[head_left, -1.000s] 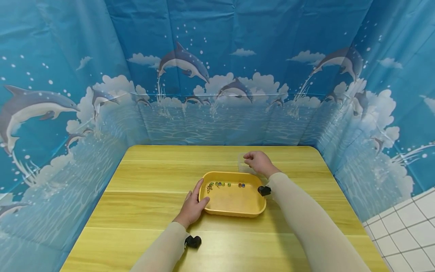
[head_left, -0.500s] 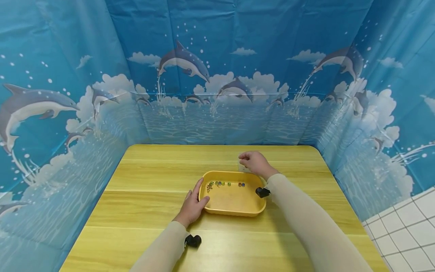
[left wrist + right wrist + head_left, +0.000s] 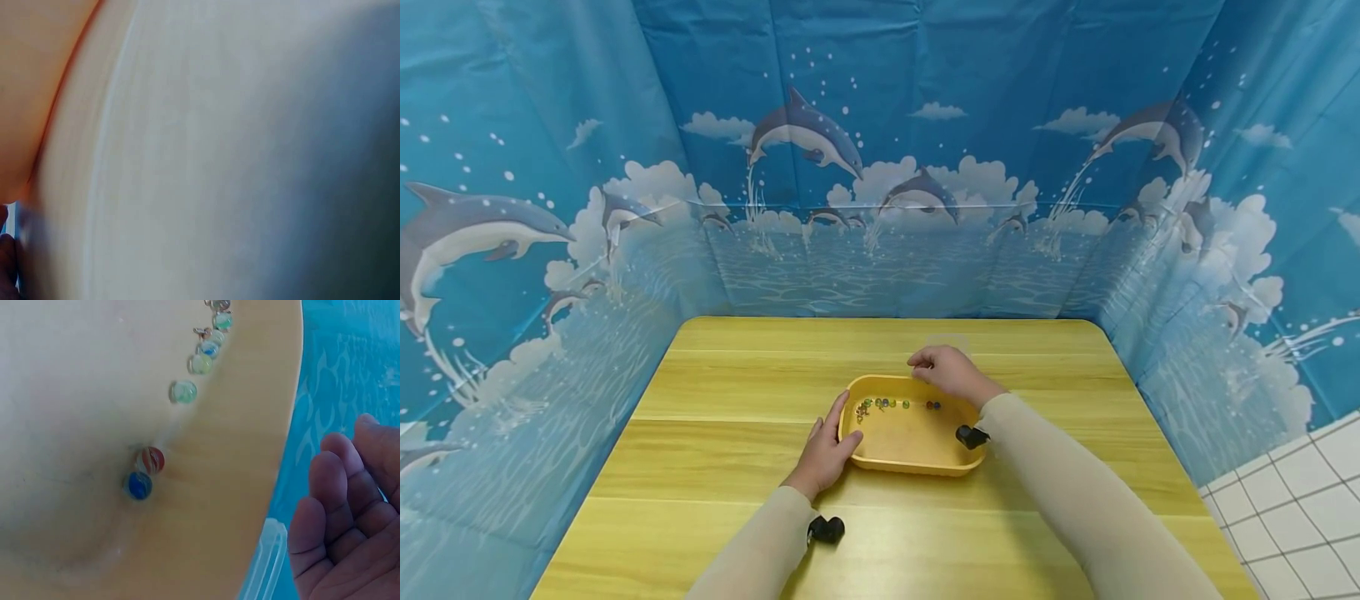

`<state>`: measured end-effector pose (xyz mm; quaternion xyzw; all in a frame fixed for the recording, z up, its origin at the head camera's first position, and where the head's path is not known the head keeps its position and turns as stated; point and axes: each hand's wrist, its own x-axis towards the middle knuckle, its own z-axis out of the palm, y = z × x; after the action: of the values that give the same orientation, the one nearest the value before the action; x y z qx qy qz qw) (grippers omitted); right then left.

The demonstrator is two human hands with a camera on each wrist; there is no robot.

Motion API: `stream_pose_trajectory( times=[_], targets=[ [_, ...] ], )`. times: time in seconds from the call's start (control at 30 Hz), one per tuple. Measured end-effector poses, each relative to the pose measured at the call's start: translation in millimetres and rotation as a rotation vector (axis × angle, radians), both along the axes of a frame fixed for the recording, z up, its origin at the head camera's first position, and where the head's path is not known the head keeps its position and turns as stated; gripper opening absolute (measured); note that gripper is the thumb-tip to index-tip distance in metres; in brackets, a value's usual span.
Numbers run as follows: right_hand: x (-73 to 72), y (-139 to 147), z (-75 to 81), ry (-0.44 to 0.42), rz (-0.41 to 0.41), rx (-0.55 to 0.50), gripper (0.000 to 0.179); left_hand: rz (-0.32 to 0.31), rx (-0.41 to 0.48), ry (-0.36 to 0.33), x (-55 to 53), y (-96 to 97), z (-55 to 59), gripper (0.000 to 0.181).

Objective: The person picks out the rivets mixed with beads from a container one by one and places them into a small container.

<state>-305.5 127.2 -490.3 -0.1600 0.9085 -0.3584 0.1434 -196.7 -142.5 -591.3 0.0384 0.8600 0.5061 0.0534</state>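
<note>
The yellow tray (image 3: 910,468) sits on the table with my left hand (image 3: 822,462) at its left side. That hand holds the rim, with its thumb over the edge and fingers along the outside. My right hand (image 3: 949,372) hovers at the tray's back rim, fingers loosely bent, and nothing shows between them in the right wrist view. Along the back of the tray floor lie several glass marbles, among them a red-striped marble (image 3: 151,460), a blue marble (image 3: 139,485) and a green marble (image 3: 184,392). Small gold-coloured pieces (image 3: 861,412) lie in its left corner.
Behind the tray stands a clear plastic container (image 3: 265,556), mostly hidden by my right hand in the head view. The wooden table (image 3: 722,392) is enclosed by blue dolphin-print curtains (image 3: 880,267). White tiles (image 3: 1315,492) show at the right.
My right hand has come from over the clear container toward me and left, to the tray's back rim. My left hand and the marbles have stayed in place.
</note>
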Motion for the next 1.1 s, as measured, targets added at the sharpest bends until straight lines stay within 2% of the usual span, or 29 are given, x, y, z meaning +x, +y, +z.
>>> stream_pose_trajectory(
  times=[0.2, 0.43, 0.7, 0.83, 1.1],
  targets=[
    [5.4, -6.8, -4.3, 0.004, 0.061, 0.039, 0.032, 0.010, -0.002, 0.001, -0.4, 0.1, -1.4, 0.073],
    [10.5, -13.7, -10.4, -0.014, 0.091, 0.053, 0.032, 0.012, -0.001, -0.001, 0.1, 0.2, -2.2, 0.072],
    [15.7, -22.8, -19.3, 0.045, 0.165, 0.119, 0.036, 0.015, -0.010, -0.008, -0.7, 0.5, -3.2, 0.072],
    [17.3, -26.2, -21.7, 0.047, 0.204, 0.144, 0.038, 0.009, -0.014, -0.005, -0.9, 0.5, -3.7, 0.072],
    [22.1, -29.4, -23.6, 0.007, 0.203, 0.159, 0.040, 0.007, -0.017, -0.006, -0.5, 0.7, -3.0, 0.072]
  ],
)
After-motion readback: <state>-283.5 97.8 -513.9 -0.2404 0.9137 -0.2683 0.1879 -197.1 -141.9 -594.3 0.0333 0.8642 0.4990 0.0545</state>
